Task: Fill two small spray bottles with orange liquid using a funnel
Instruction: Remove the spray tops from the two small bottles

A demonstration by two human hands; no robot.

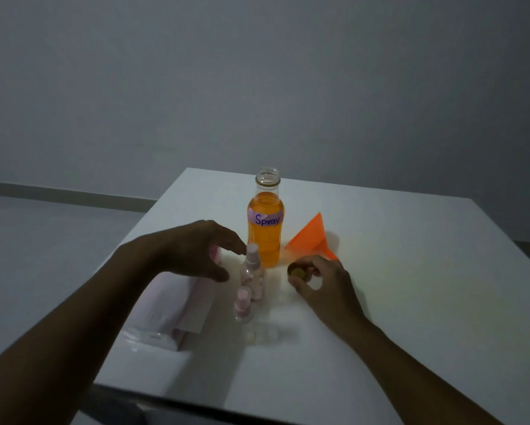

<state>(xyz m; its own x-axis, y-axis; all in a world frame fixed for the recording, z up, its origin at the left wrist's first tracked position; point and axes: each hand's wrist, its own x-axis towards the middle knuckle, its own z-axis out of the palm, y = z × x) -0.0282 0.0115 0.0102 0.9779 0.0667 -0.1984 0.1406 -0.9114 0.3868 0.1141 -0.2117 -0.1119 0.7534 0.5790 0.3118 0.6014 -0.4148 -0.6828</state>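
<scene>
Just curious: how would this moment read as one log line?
big bottle uncapped | right hand holds cap | left hand open beside spray bottle | funnel unused

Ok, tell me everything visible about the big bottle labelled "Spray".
The big bottle looks like clear plastic, stands upright mid-table and is uncapped, its threaded mouth open. Orange liquid fills it to the shoulder; the neck is empty. A pale purple label reads "Spray" in handwriting. Neither hand touches it. A small spray bottle stands just in front, overlapping its base.

bottle (265, 228): clear glossy plastic | funnel (311, 237): orange paper | table (411, 286): smooth white
</scene>
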